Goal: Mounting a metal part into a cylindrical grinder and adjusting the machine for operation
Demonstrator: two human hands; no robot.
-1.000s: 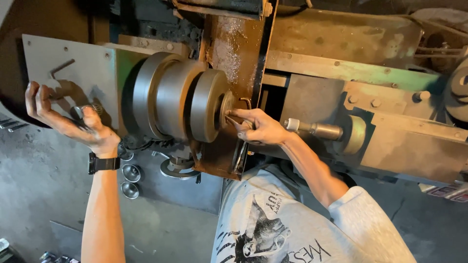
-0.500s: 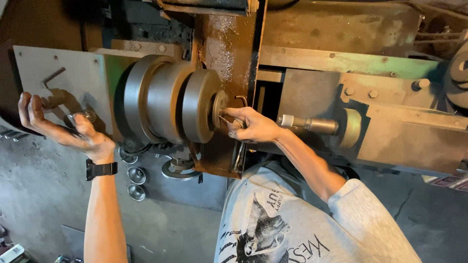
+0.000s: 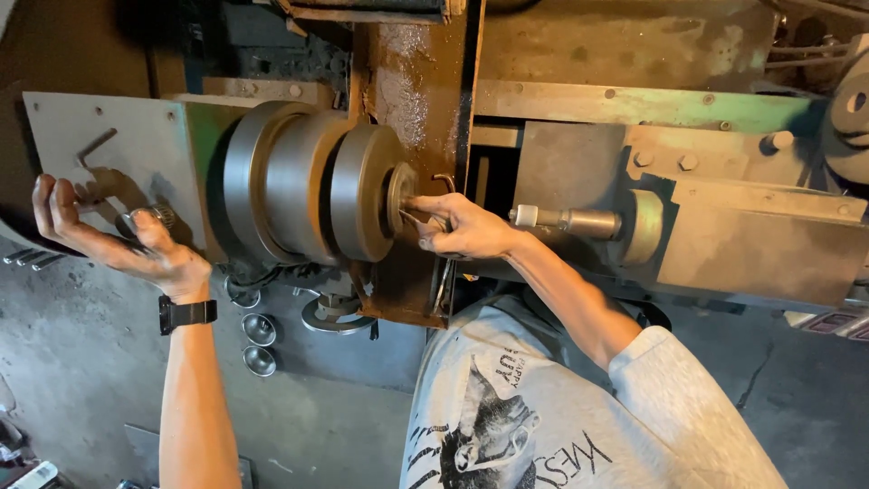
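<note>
Your left hand (image 3: 118, 240) sits at the left edge of the machine, in front of the flat grey steel plate (image 3: 109, 136) with a bent hex key (image 3: 95, 145) lying on it. The fingers are spread and curled upward, and a small knurled silver metal cup (image 3: 156, 217) rests against the thumb and palm, cradled loosely, not clenched. Keep that palm level so the piece does not roll off.

Below the plate, two more shiny metal cups (image 3: 259, 344) lie on the grey concrete floor (image 3: 72, 380).

Moving right, the stacked grey steel forming rollers (image 3: 308, 195) stand on a horizontal axis against the rusty brown upright frame (image 3: 425, 109). Your right hand (image 3: 466, 228) is at their right-hand face, fingertips pinched on what looks like a thin metal part at the small round end disc (image 3: 398, 195); what exactly they grip is too small to tell. Hold it square to the disc and keep your knuckles away from the roller edges.

Further right, the silver steel spindle (image 3: 570, 222) points at your wrist from the grey-green machine housing (image 3: 760, 244); keep your forearm out of its line.
</note>
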